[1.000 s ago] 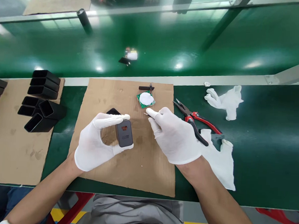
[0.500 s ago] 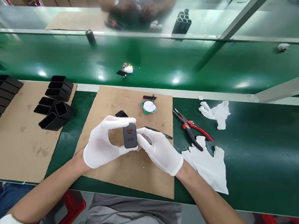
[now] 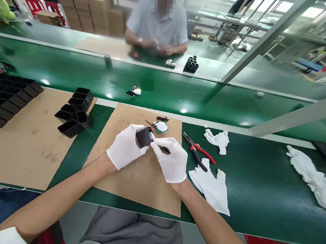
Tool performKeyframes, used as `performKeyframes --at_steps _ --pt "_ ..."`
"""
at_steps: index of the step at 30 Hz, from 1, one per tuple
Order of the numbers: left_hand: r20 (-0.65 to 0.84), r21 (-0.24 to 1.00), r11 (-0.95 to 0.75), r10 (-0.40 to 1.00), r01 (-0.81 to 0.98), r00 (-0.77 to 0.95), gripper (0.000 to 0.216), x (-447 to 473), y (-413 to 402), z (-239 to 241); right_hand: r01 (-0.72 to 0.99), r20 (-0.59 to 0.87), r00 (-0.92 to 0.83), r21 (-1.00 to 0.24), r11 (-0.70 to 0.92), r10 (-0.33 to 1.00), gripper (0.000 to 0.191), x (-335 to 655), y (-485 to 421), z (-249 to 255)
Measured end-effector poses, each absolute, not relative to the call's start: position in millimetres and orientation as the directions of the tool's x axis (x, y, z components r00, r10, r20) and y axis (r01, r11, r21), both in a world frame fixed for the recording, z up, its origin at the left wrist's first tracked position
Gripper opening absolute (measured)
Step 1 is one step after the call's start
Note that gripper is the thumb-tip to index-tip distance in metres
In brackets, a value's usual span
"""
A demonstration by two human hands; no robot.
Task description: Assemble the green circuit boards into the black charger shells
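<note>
My left hand (image 3: pixel 126 146), in a white glove, is closed around a small black plastic case (image 3: pixel 144 137), its plain dark face turned up. The gloved fingertips of my right hand (image 3: pixel 172 159) are pinched together at the case's right edge. Below those fingers shows a dark piece of the tweezers (image 3: pixel 165 149), mostly covered by the hand. Just beyond the case lies a green circuit board (image 3: pixel 157 131) with a round white disc (image 3: pixel 162 126) on it. A thin dark strip sticks out beside the board; its kind is unclear.
Brown cardboard (image 3: pixel 137 188) lies under my hands. Right of it are red-black pliers (image 3: pixel 197 149) and white gloves (image 3: pixel 212 190). Black tubes (image 3: pixel 71 127) stand on the left cardboard (image 3: pixel 27 147). A metal post (image 3: pixel 289 117) slants at right. A person (image 3: pixel 159 27) sits opposite.
The view has tilted up and shifted. The case has turned from its face with orange marks to a plain dark face. Both hands stay on it, now closer to the circuit board.
</note>
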State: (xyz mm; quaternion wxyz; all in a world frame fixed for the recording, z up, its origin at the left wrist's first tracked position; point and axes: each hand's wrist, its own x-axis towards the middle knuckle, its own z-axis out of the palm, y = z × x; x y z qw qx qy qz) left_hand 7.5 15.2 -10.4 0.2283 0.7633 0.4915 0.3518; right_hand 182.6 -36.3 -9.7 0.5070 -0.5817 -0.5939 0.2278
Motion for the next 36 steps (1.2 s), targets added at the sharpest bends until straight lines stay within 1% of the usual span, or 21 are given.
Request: performKeyframes --at_steps 1,3,5,7,9,12,14,16,18,20,23,25,27,30,33,36 --pt "0.283 0.695 -0.398 0.917 0.599 0.280 0.056 9 16 -13 0.495 0.397 0.157 -0.824 0.276 0.904 0.005 182 -36 -13" --pt "0.254 0.699 -0.390 0.919 0.599 0.302 0.050 9 19 -17 0.539 0.483 0.082 -0.757 0.369 0.872 0.007 181 -36 -17" --pt "0.226 0.702 -0.388 0.916 0.597 0.330 0.039 7 22 -19 0.566 0.531 0.034 -0.709 0.421 0.847 0.008 181 -34 -17" --pt "0.208 0.703 -0.398 0.908 0.590 0.365 0.039 4 25 -20 0.589 0.553 0.018 -0.679 0.438 0.833 0.005 183 -32 -15" --pt "0.204 0.699 -0.420 0.893 0.579 0.401 0.046 3 27 -21 0.606 0.553 0.018 -0.669 0.431 0.833 0.009 185 -29 -12" --pt "0.208 0.691 -0.472 0.856 0.547 0.474 0.052 4 28 -21 0.605 0.520 0.004 -0.681 0.412 0.854 0.030 191 -24 -6" --pt "0.209 0.687 -0.512 0.819 0.516 0.534 0.052 5 28 -20 0.581 0.471 -0.054 -0.703 0.411 0.881 0.046 197 -21 -4" --pt "0.208 0.685 -0.538 0.791 0.492 0.575 0.052 5 27 -19 0.549 0.403 -0.129 -0.732 0.403 0.906 0.050 204 -17 -3" --pt "0.203 0.683 -0.541 0.786 0.491 0.584 0.052 5 26 -18 0.531 0.346 -0.155 -0.761 0.373 0.926 0.047 211 -15 -4" --pt "0.198 0.676 -0.531 0.799 0.511 0.568 0.053 5 25 -18 0.529 0.323 -0.127 -0.778 0.340 0.938 0.043 215 -14 -5" --pt "0.199 0.649 -0.507 0.833 0.568 0.517 0.055 9 20 -16 0.555 0.347 -0.057 -0.769 0.319 0.936 0.031 212 -18 -4" --pt "0.204 0.622 -0.487 0.857 0.613 0.473 0.051 14 16 -15 0.588 0.388 -0.032 -0.738 0.331 0.921 0.023 205 -24 -1" --pt "0.211 0.590 -0.463 0.879 0.662 0.427 0.041 21 13 -16 0.632 0.450 -0.021 -0.686 0.360 0.893 0.016 196 -29 2" --pt "0.216 0.527 -0.429 0.902 0.733 0.373 0.026 30 11 -20 0.718 0.551 -0.016 -0.575 0.393 0.834 0.012 184 -34 3" --pt "0.223 0.471 -0.424 0.906 0.774 0.360 0.021 36 12 -25 0.792 0.610 -0.052 -0.457 0.404 0.791 0.013 180 -36 1" --pt "0.230 0.439 -0.436 0.900 0.786 0.371 0.019 36 12 -26 0.838 0.630 -0.111 -0.357 0.413 0.769 0.013 180 -35 -1"
